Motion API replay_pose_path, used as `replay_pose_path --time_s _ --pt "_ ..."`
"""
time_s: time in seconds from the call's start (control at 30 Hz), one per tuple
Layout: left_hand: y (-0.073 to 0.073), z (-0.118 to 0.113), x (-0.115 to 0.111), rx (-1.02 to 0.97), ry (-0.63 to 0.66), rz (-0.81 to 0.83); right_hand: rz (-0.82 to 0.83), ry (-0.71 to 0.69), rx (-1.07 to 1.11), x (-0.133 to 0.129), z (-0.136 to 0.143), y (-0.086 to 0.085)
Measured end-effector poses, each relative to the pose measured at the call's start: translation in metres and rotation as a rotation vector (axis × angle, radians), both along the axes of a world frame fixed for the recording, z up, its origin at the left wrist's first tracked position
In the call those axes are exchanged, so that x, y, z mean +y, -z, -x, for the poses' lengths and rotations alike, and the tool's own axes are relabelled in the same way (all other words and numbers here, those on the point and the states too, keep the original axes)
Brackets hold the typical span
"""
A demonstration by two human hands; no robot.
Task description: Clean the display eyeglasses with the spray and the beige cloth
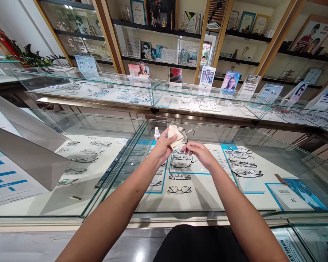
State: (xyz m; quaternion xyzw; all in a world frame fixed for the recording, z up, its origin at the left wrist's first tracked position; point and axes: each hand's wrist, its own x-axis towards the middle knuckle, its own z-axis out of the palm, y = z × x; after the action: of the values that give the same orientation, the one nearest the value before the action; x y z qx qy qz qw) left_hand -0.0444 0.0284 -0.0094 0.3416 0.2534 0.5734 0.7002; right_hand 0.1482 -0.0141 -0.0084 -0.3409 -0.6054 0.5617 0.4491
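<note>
Above the glass counter, my left hand (165,145) is closed on a cream-coloured cleaning cloth (175,137), its thumb pressed on top. A pair of eyeglasses (186,136) with thin dark frames sticks out on the cloth's right side; the cloth hides part of it. With pinched fingers, my right hand (199,151) grips the near side of these eyeglasses, by a thin temple as far as I can see. Just left of the cloth, a small white bottle (156,134) stands upright.
Beneath my hands, a glass display case (153,203) holds rows of eyeglasses (179,189). A large folded sign (22,163) stands at the left. Behind lies a second glass counter (112,105) with upright cards, and shelves (158,29) line the wall.
</note>
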Motion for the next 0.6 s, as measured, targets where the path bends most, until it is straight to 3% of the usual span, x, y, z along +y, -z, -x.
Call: replay_pose_path --time_s 0.2,0.4,0.6 --pt "0.0037 -0.0032 -0.0003 0.098 -0.073 -0.044 -0.012 -0.043 -0.004 -0.0042 0.0042 -0.0018" --pt "0.0036 -0.0036 -0.0038 0.217 -0.058 -0.091 -0.029 -0.065 0.005 -0.0064 0.0044 -0.0045" --pt "0.0087 -0.0015 -0.003 0.569 -0.082 -0.198 -0.044 -0.07 0.003 -0.0069 0.0015 -0.0057"
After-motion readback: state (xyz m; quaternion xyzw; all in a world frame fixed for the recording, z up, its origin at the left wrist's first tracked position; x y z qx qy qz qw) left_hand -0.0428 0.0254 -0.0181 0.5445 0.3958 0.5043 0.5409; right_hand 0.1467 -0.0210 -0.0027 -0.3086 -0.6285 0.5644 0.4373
